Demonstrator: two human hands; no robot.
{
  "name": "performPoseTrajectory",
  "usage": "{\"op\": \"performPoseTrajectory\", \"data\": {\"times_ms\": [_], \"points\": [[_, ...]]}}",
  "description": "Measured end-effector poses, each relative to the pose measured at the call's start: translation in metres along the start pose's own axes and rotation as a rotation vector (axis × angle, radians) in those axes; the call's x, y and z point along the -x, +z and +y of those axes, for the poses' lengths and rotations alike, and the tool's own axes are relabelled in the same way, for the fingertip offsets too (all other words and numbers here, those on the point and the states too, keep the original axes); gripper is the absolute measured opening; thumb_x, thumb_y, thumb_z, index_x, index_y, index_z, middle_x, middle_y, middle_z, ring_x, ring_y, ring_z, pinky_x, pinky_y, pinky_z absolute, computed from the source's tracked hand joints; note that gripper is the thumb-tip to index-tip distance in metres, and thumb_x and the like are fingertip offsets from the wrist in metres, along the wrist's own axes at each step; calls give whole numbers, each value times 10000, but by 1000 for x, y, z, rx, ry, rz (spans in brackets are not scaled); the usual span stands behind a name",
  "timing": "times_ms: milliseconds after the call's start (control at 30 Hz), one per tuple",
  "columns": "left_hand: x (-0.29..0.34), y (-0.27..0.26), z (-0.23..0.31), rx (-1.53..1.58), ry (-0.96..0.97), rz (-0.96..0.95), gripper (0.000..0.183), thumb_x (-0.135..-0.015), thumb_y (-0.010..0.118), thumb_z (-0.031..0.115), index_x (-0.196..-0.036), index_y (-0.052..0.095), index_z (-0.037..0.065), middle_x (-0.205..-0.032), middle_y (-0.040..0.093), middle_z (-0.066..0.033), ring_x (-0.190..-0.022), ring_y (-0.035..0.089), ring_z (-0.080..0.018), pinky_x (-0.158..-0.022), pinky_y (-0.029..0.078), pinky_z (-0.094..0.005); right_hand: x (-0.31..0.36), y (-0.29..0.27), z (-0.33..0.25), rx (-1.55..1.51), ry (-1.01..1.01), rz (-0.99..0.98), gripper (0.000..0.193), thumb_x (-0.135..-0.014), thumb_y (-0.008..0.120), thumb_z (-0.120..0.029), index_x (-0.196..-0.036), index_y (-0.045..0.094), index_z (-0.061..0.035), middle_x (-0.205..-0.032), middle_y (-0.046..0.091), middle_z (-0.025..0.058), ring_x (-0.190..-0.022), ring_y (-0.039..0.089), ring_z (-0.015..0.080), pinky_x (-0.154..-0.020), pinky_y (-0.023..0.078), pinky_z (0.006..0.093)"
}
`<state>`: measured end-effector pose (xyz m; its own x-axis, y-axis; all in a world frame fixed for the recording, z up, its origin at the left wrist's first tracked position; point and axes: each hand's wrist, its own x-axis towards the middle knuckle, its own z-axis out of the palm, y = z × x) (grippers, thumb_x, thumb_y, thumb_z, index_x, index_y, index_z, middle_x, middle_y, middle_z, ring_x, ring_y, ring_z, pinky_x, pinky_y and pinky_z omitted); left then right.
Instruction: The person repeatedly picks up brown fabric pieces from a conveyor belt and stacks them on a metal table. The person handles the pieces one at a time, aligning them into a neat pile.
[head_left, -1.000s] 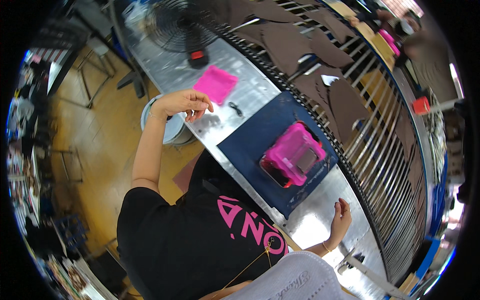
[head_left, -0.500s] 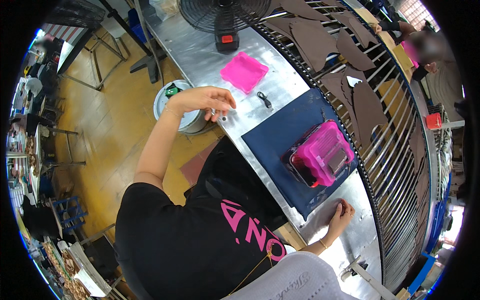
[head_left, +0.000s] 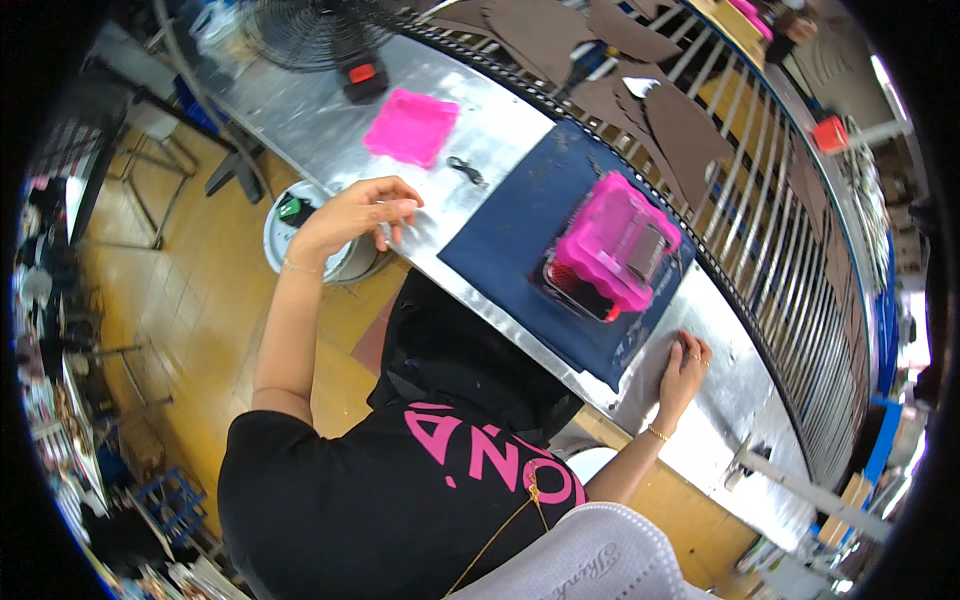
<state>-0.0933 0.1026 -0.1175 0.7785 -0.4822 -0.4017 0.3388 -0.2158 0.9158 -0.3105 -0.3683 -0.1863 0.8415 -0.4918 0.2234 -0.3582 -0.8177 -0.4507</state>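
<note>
My left hand [head_left: 365,218] hovers at the table's near edge, open, its fingers loosely bent and nothing in them. Resting on the bare metal to the right is my right hand [head_left: 686,368], loosely curled with thumb and fingers apart; I see nothing held. Between my hands a dark blue mat [head_left: 505,245] lies on the metal table [head_left: 290,120]. On it stands a stack of pink scalloped trays [head_left: 610,235] over a dark box-like container [head_left: 575,290], with a small grey block in the top tray. Beyond my left hand are a flat pink tray [head_left: 412,127] and a short black cable [head_left: 467,170].
A black fan [head_left: 362,75] stands at the table's far left. Along the far side runs a rack of metal bars [head_left: 760,190] with brown cut pieces [head_left: 680,135]. A white bucket [head_left: 280,240] with a green item stands beside the table. Another person's hand [head_left: 800,30] shows far right.
The view has turned and shifted, so the table and trays sit further left and higher. My hands keep nearly the same pose, the left still raised and the right still on the table.
</note>
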Motion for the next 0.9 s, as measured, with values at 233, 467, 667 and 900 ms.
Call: {"op": "performPoseTrajectory", "data": {"times_ms": [233,467,667,900], "points": [[-29,32,8,-108,183,26,335,-880,639,275,-1107,603,32,-871,590,-28,-762,612,-121,-608,489,-229,2,0,-14,-76,24,88,185,-902,565,-104,-1054,645,-34,-1099,549,127,-1050,532,275,-913,417,347],[-57,19,8,-717,497,622,501,-776,733,317,-1159,592,27,-1254,480,-199,-1173,466,-366,-980,382,-435,18,-2,0,-138,97,116,168,-897,564,-86,-1027,654,-29,-1087,548,139,-1028,534,283,-880,429,358],[-72,-7,-40,-1113,322,687,358,-770,717,263,-1066,657,70,-1354,451,-178,-1326,330,-383,-1101,244,-497,18,3,-10,-33,72,123,162,-893,564,-99,-991,669,-23,-1076,556,142,-1036,525,296,-907,410,376],[-62,6,-40,-937,611,705,143,-837,627,145,-940,647,47,-1221,562,-119,-1202,480,-315,-1084,267,-485,18,6,-11,-32,72,127,157,-895,562,-96,-985,673,-30,-1082,557,137,-1047,518,296,-928,398,379]]}}
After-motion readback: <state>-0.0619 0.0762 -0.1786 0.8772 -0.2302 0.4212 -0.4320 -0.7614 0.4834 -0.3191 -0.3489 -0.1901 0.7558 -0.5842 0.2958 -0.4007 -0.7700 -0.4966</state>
